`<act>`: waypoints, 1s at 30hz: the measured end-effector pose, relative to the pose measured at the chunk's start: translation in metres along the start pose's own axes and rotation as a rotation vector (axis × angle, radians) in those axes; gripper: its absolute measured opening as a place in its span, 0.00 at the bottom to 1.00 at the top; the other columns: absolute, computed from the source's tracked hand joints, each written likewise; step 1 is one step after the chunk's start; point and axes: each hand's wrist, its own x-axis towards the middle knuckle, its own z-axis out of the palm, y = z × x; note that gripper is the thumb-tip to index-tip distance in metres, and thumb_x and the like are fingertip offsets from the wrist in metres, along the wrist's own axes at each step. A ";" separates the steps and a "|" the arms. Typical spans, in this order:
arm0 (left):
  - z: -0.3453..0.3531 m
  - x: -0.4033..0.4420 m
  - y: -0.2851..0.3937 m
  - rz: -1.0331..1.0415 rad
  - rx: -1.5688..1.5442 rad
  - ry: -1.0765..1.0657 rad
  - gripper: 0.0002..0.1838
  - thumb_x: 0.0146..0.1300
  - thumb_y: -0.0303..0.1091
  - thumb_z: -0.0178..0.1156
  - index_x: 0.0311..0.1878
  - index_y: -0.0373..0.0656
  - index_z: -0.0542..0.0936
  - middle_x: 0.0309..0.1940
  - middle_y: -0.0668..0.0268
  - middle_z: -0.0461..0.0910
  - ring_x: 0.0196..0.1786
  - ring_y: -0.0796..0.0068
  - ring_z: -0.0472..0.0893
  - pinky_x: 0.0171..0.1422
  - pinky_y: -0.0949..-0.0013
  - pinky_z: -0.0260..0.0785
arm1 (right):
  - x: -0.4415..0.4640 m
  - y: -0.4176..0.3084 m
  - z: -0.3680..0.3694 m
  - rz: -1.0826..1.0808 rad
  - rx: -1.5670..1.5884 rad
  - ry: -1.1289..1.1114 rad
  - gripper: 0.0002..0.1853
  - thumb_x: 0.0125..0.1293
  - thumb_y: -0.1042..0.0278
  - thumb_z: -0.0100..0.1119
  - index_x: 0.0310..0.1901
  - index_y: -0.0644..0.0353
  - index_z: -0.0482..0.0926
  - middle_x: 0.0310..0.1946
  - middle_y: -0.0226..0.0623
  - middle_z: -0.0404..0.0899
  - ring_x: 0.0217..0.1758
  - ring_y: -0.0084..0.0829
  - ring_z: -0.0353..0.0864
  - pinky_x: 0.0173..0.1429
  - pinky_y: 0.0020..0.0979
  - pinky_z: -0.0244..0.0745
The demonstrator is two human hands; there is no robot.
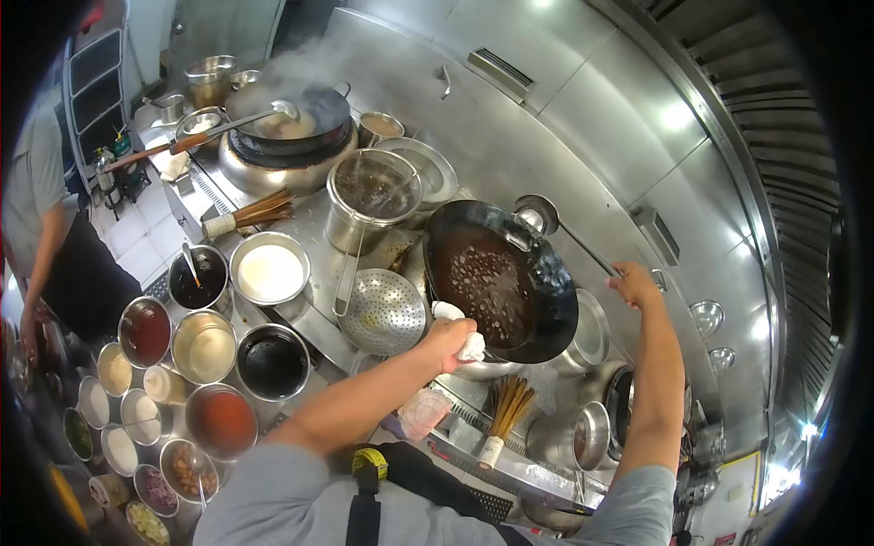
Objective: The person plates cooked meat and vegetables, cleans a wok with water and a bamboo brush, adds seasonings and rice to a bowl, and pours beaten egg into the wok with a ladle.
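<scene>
A black wok (555, 305) stands tilted over the stove with dark brown bubbling liquid (482, 282) inside. My left hand (448, 344) is closed round a white cloth (472, 347) at the wok's near left edge. Farther right, my right hand (635, 285) grips the end of a long-handled ladle (537, 215), whose bowl is at the wok's far rim. Left of the wok lies a perforated strainer (382, 312). Behind the strainer is a steel pot (349, 227) with a mesh sieve and dark liquid.
Another wok (314, 105) steams at the back left, a ladle across it. Bowls of sauces (221, 421) and seasonings crowd the lower left. Bamboo brushes (512, 407) lie near the counter edge. A person (41, 196) stands at the far left.
</scene>
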 end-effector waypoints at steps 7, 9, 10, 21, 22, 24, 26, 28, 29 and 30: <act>-0.004 -0.005 0.041 0.017 0.031 0.084 0.07 0.62 0.33 0.57 0.41 0.44 0.77 0.31 0.63 0.81 0.33 0.64 0.82 0.40 0.54 0.75 | 0.006 -0.037 -0.029 -0.026 0.019 0.014 0.34 0.63 0.61 0.68 0.70 0.53 0.69 0.18 0.36 0.73 0.15 0.26 0.69 0.19 0.33 0.64; -0.006 -0.011 0.055 0.023 0.037 0.095 0.08 0.63 0.35 0.57 0.43 0.46 0.77 0.34 0.64 0.82 0.35 0.65 0.83 0.42 0.54 0.76 | 0.009 -0.049 -0.033 -0.039 0.024 0.023 0.33 0.63 0.61 0.68 0.70 0.53 0.70 0.19 0.35 0.73 0.14 0.25 0.68 0.18 0.32 0.63; -0.005 -0.015 0.061 0.030 0.024 0.107 0.08 0.63 0.35 0.58 0.43 0.46 0.77 0.35 0.64 0.82 0.36 0.65 0.83 0.42 0.54 0.76 | 0.007 -0.057 -0.036 -0.048 0.026 0.026 0.32 0.63 0.62 0.69 0.69 0.55 0.71 0.19 0.36 0.74 0.14 0.25 0.68 0.17 0.32 0.63; -0.032 0.015 0.094 0.049 -0.069 0.040 0.08 0.63 0.38 0.58 0.43 0.49 0.77 0.36 0.67 0.83 0.38 0.67 0.83 0.43 0.55 0.76 | 0.035 -0.112 -0.056 -0.110 -0.021 0.057 0.30 0.63 0.63 0.68 0.67 0.56 0.74 0.18 0.34 0.72 0.15 0.24 0.69 0.17 0.31 0.63; -0.034 0.016 0.096 0.049 -0.073 0.033 0.07 0.63 0.38 0.58 0.43 0.49 0.77 0.35 0.67 0.83 0.37 0.67 0.83 0.43 0.55 0.76 | 0.034 -0.117 -0.057 -0.112 -0.024 0.057 0.30 0.63 0.63 0.68 0.67 0.56 0.73 0.18 0.34 0.72 0.15 0.24 0.69 0.17 0.31 0.63; -0.032 0.015 0.102 0.048 -0.083 0.015 0.07 0.63 0.38 0.58 0.42 0.49 0.78 0.34 0.67 0.83 0.36 0.67 0.83 0.42 0.55 0.76 | 0.036 -0.124 -0.061 -0.109 -0.031 0.051 0.31 0.63 0.63 0.68 0.67 0.56 0.73 0.18 0.34 0.72 0.15 0.24 0.69 0.17 0.31 0.63; -0.027 0.007 0.107 0.039 -0.083 0.033 0.06 0.62 0.35 0.56 0.41 0.48 0.78 0.34 0.67 0.82 0.37 0.68 0.83 0.43 0.56 0.76 | 0.039 -0.130 -0.065 -0.105 -0.036 0.039 0.31 0.63 0.63 0.68 0.68 0.56 0.72 0.18 0.34 0.72 0.15 0.24 0.68 0.17 0.31 0.63; -0.027 0.002 0.114 0.035 -0.078 0.039 0.05 0.62 0.33 0.56 0.41 0.48 0.78 0.34 0.67 0.82 0.38 0.68 0.83 0.44 0.57 0.76 | 0.045 -0.133 -0.068 -0.116 -0.050 0.028 0.32 0.63 0.63 0.68 0.68 0.56 0.72 0.18 0.34 0.72 0.15 0.24 0.68 0.17 0.31 0.63; -0.029 0.002 0.114 0.030 -0.074 0.035 0.06 0.62 0.33 0.56 0.41 0.47 0.78 0.34 0.67 0.82 0.38 0.68 0.83 0.44 0.57 0.76 | 0.047 -0.134 -0.068 -0.119 -0.058 0.021 0.32 0.63 0.63 0.68 0.68 0.56 0.72 0.18 0.34 0.72 0.15 0.24 0.68 0.17 0.31 0.63; -0.030 0.002 0.116 0.027 -0.066 0.031 0.06 0.62 0.33 0.56 0.41 0.47 0.78 0.34 0.67 0.82 0.38 0.68 0.83 0.44 0.57 0.76 | 0.050 -0.136 -0.070 -0.129 -0.056 0.016 0.32 0.63 0.64 0.68 0.68 0.56 0.71 0.18 0.34 0.73 0.15 0.25 0.68 0.17 0.31 0.63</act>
